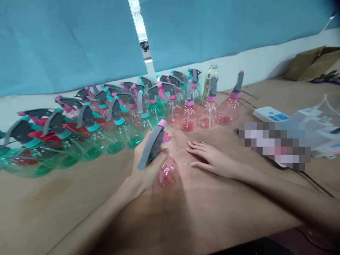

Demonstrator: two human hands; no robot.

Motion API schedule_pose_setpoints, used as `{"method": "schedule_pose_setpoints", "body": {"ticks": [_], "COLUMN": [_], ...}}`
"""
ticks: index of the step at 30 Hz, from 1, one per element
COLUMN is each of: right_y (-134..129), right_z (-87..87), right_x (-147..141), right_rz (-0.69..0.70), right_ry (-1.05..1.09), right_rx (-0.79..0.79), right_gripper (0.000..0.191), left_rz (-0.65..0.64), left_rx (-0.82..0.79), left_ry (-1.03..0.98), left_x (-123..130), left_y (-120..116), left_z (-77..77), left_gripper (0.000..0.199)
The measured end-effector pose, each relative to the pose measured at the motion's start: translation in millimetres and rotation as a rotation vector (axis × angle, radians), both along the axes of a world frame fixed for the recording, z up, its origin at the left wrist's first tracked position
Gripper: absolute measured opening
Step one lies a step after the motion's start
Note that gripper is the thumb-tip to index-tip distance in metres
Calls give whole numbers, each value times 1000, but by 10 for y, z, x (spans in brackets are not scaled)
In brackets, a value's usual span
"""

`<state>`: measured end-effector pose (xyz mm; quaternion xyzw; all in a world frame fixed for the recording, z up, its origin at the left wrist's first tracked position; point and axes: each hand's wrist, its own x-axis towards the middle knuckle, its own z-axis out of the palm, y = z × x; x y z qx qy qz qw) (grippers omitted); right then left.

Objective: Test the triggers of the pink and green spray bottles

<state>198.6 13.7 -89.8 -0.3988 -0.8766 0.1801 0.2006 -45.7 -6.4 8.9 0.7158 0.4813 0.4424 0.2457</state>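
My left hand [148, 166] is wrapped round the neck of a pink spray bottle [168, 173] with a grey trigger head and pink nozzle. Its clear pink body is low over or on the brown tabletop [212, 205]; I cannot tell which. To the right, my right hand [209, 156] lies flat on the table with its fingers stretched out, holding nothing. Just beyond the hands stand several more pink spray bottles [188, 118]. Green spray bottles [130, 134] with teal collars line up at the left, packed close together.
A clear drink bottle [211, 79] stands behind the sprayers by the wall. On the right are a white power strip [271, 115], a blurred-out flat object [276, 145], translucent plastic holders [316, 124] and a cable. A cardboard box [308, 63] sits at the far right.
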Motion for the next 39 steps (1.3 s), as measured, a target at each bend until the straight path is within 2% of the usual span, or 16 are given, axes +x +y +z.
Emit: {"method": "schedule_pose_setpoints", "body": {"ticks": [5, 11, 16, 21, 26, 30, 34, 39], "right_y": [5, 30, 87, 148, 159, 139, 76, -84], "right_z": [9, 51, 112, 44, 8, 59, 135, 218], "right_x": [-1, 21, 51, 88, 99, 112, 139, 147], "right_rz": [-2, 33, 51, 48, 37, 15, -28, -41], "right_ry": [-26, -26, 29, 138, 175, 192, 227, 256], "right_rx": [-10, -2, 19, 45, 33, 3, -23, -86], "right_gripper": [63, 64, 51, 35, 32, 35, 36, 39], "left_rz": [-32, -31, -62, -28, -34, 43, 10, 7], "left_rx": [-7, 20, 18, -27, -36, -12, -12, 7], "left_ry": [-16, -36, -79, -61, -57, -42, -51, -53], "left_x": [1, -13, 7, 33, 74, 120, 157, 221], "left_y": [7, 24, -9, -19, -16, -28, -27, 4], "left_z": [-10, -19, 0, 1, 13, -3, -19, -47], "left_gripper": [21, 9, 11, 7, 22, 27, 41, 39]}}
